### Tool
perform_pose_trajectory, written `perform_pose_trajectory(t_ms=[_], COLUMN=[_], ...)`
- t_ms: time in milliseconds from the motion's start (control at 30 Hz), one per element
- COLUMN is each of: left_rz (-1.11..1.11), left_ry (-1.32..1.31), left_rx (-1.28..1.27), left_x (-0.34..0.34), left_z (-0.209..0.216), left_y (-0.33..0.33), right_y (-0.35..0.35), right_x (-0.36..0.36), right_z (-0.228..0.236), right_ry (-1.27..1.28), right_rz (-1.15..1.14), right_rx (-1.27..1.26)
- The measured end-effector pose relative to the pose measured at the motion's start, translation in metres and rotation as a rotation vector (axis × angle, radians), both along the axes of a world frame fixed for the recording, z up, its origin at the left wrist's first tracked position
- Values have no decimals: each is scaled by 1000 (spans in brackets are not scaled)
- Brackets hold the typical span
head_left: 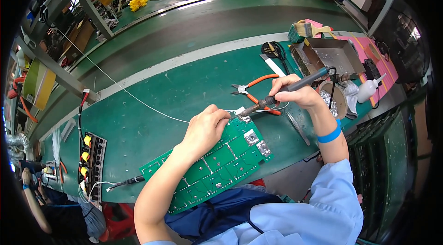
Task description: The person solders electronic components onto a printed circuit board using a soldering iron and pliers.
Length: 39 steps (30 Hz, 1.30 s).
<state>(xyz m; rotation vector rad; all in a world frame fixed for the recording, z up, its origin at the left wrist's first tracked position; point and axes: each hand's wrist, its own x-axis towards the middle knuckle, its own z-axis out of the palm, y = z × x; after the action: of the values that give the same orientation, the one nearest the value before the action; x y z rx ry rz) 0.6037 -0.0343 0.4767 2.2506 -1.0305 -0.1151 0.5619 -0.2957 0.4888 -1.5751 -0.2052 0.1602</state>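
The left hand pinches wire; the right hand grips a soldering iron. A board overlaps the bench's near edge.

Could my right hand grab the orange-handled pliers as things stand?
Probably not cleanly: the right hand is holding the soldering iron, though the orange-handled pliers lie close by.

Right fingers around soldering iron, left fingers at circuit board
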Motion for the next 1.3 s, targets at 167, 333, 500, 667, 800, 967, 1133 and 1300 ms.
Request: perform_pose_trajectory(t_ms=[167, 333, 500, 667, 800, 967, 1133, 1300], left_rz=[16, 67, 145, 152, 140, 116, 107, 103], left_ry=[18, 16, -58, -29, -11, -14, 4, 3], left_rx=[15, 1, -14, -40, -49, -63, -78, -74], left_x=[1, 1, 2, 0, -3, -4, -5, -6], left_z=[-3, -2, 2, 3, 3, 1, 2, 1], left_y=[-3, -1, 4, 7, 6, 7, 8, 9], right_y=[7, 18, 24, 44, 55, 66, 65, 72], right_x=[-2, -22, -41, -60, -77, -79, -79, -81], right_z=[-1, -6, -15, -19, -29, -35, -37, -39], right_ry=[48, -139, -253, -502, -688, -863, -879, -952], right_rz=[-83, -183, -296, -396, -455, -422, -413, -414], right_rx=[-7, -131, -154, -371, -504, -512, -544, -578])
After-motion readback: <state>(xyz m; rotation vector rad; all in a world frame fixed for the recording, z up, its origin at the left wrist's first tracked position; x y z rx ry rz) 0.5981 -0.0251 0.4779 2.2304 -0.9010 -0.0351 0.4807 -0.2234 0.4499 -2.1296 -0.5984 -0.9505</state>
